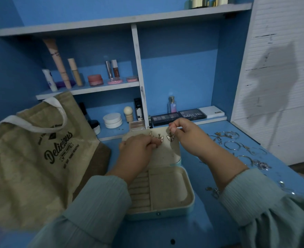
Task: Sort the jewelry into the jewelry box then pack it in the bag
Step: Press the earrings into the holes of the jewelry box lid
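The right hand [187, 135] pinches a butterfly earring [171, 137] over the jewelry box [187, 194] lid, the left hand [138, 149] pinches 1 more earring [159, 138] just beside it, and a slip could drop either.

Cosmetic tubes [58, 63] and pink jar [95, 80] on middle shelf [101, 88]; eyeshadow palettes [179, 116], perfume bottle [172, 104], white jar [112, 120] below.
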Available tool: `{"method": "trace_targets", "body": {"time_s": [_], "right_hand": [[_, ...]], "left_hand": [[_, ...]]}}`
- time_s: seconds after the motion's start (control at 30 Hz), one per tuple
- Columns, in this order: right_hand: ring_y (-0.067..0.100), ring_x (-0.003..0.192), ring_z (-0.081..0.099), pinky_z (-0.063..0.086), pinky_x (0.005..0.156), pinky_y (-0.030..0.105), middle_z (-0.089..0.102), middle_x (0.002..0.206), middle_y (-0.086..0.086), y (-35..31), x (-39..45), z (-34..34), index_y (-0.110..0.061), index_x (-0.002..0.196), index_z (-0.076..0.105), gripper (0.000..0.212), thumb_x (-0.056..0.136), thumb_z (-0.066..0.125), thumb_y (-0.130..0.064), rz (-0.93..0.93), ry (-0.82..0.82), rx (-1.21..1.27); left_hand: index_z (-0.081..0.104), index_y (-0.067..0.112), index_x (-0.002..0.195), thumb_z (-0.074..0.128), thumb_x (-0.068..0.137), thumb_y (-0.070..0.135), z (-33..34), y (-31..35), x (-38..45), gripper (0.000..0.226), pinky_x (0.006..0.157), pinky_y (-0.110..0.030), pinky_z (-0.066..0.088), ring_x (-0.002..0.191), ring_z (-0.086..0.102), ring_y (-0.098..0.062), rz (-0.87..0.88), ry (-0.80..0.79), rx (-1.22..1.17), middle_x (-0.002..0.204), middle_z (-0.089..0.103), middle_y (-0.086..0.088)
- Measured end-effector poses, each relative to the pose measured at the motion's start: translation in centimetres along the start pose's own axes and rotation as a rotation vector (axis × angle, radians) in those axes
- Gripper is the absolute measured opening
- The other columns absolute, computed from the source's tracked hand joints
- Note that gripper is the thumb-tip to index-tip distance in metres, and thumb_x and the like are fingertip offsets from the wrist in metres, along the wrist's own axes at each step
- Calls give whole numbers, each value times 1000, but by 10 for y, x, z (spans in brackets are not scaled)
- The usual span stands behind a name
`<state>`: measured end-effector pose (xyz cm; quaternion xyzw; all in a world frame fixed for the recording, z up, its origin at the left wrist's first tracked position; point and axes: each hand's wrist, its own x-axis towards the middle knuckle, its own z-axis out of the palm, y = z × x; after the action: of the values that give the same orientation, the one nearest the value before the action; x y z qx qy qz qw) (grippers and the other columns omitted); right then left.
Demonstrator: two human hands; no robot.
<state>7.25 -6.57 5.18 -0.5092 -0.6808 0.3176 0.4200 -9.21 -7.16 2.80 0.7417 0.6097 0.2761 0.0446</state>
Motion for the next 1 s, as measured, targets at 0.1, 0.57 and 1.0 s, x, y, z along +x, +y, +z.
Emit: {"method": "trace_targets", "body": {"time_s": [0.1,0.57,1.0], "right_hand": [[0,78,49,34,62,13,57,102,-3,0,0,0,-13,89,54,13,97,44,-16,-1,0,-6],[17,100,55,37,69,14,59,113,6,4,1,0,-11,91,55,13,96,45,-16,-1,5,-11],[11,88,51,35,66,11,57,114,5,2,1,0,-13,88,54,13,96,44,-14,2,14,-12]], "left_hand": [[63,36,106,56,90,34,1,7,-4,18,98,-29,25,104,53,-5,-15,63,-50,102,64,18],[66,29,102,53,92,27,12,18,-12,16,97,-41,38,95,56,-9,27,80,-105,98,63,16],[60,33,113,41,97,26,7,22,-14,25,100,-35,27,113,47,-12,1,71,6,117,58,13]]}}
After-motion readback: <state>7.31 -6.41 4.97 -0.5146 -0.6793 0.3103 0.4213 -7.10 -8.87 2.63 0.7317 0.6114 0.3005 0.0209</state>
